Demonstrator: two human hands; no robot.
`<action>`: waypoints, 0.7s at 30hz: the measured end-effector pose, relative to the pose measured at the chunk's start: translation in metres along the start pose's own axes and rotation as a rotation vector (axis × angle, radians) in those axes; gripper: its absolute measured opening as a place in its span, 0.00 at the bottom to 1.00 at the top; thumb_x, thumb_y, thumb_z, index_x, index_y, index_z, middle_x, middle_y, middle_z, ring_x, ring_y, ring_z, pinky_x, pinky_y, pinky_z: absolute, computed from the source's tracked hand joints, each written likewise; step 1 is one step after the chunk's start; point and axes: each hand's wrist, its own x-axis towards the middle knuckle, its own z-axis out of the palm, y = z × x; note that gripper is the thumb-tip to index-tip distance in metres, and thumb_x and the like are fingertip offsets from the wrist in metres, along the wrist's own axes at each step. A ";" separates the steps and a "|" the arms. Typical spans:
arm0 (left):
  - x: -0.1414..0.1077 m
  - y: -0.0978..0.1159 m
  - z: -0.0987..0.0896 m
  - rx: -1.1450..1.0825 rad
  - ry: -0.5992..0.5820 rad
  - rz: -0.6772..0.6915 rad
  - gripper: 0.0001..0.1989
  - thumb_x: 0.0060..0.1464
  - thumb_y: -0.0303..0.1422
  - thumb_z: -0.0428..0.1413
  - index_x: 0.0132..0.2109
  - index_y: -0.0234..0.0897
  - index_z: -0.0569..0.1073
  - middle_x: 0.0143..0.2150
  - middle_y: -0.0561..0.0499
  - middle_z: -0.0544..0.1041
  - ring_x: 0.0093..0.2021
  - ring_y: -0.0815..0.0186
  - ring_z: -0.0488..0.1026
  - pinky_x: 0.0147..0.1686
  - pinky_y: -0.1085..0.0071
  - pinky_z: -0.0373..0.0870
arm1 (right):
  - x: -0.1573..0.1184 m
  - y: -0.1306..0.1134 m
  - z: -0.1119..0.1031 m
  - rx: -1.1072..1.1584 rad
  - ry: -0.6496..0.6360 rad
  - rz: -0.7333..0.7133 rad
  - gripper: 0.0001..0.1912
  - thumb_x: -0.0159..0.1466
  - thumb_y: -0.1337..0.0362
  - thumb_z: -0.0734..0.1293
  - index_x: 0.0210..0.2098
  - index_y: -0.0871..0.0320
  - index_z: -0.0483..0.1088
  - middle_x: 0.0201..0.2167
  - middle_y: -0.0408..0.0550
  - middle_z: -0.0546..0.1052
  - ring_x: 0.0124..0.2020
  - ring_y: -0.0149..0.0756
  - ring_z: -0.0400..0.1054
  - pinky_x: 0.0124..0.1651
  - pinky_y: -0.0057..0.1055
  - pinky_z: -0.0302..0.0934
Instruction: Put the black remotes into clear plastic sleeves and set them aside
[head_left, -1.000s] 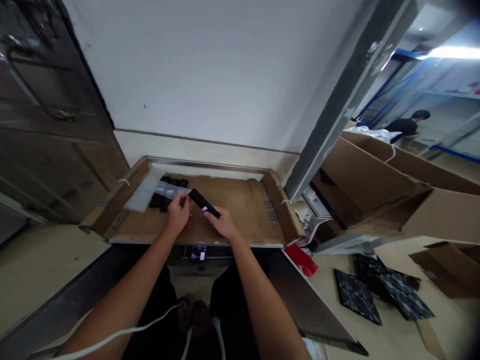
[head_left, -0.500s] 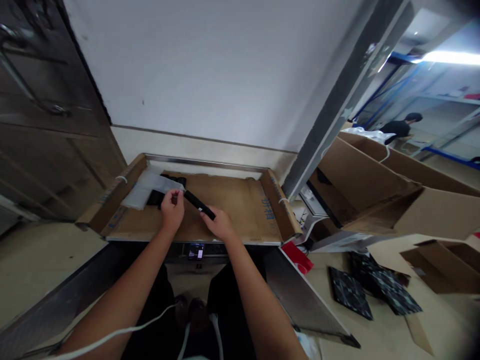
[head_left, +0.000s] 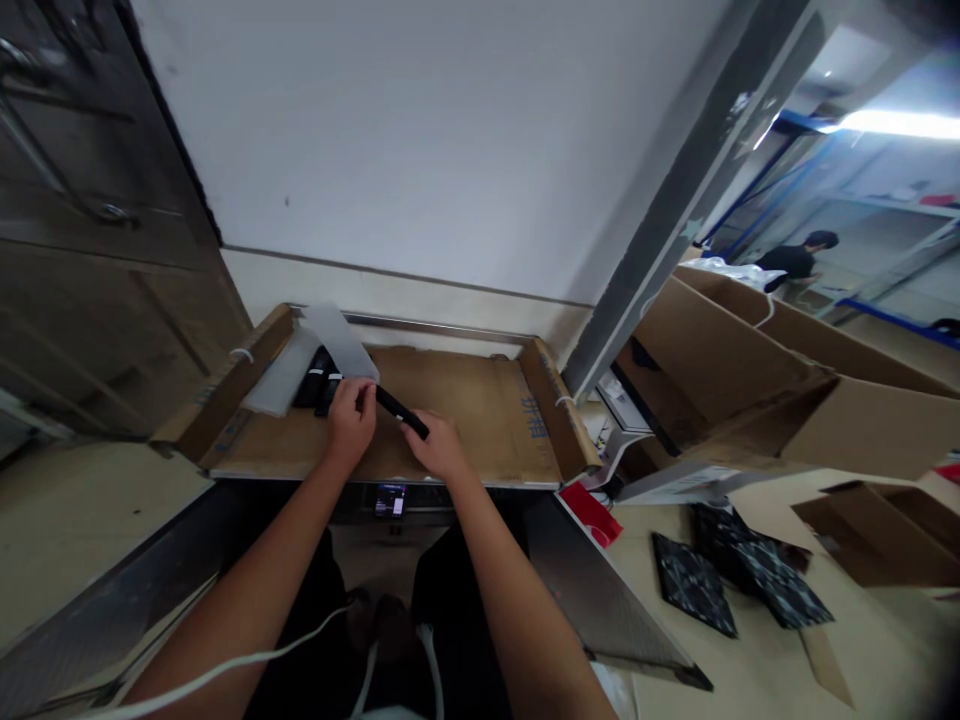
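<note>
My right hand (head_left: 437, 443) grips the near end of a slim black rod-shaped item (head_left: 397, 407) that has a small white label. At the rod's far end my left hand (head_left: 352, 415) pinches a translucent plastic sleeve (head_left: 339, 340), which stands up and away towards the wall. The rod's tip is at the sleeve's edge; whether it is inside I cannot tell. More translucent sleeves (head_left: 281, 375) lie flat on the left of the cardboard-lined tray (head_left: 480, 410). Between them and my left hand lie several black items with white labels (head_left: 313, 382).
Raised cardboard sides (head_left: 562, 410) bound the tray, with a wall (head_left: 450, 150) behind. A phone (head_left: 391, 500) sits below its front edge. At right are a large open carton (head_left: 742, 370), dark patterned packets (head_left: 694, 585) on the floor and, further off, a person (head_left: 795, 262).
The sleeve in my left hand has swung from lying leftward to standing up, uncovering more of the black items. My left hand has shifted slightly right; my right hand keeps hold of the rod.
</note>
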 end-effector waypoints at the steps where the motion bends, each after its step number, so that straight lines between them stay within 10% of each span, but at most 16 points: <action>1: 0.000 0.001 -0.001 0.010 0.000 0.006 0.09 0.65 0.35 0.50 0.43 0.37 0.73 0.39 0.46 0.73 0.41 0.63 0.71 0.41 0.67 0.69 | 0.000 0.002 0.001 0.024 0.001 0.013 0.12 0.66 0.59 0.65 0.47 0.53 0.76 0.40 0.47 0.80 0.43 0.38 0.73 0.47 0.31 0.63; 21: -0.004 -0.006 0.007 0.023 -0.074 0.046 0.07 0.65 0.32 0.48 0.43 0.38 0.70 0.40 0.46 0.73 0.43 0.60 0.71 0.46 0.64 0.68 | 0.002 0.012 0.005 0.204 -0.017 0.221 0.17 0.63 0.49 0.66 0.33 0.57 0.75 0.23 0.42 0.74 0.25 0.32 0.67 0.27 0.26 0.56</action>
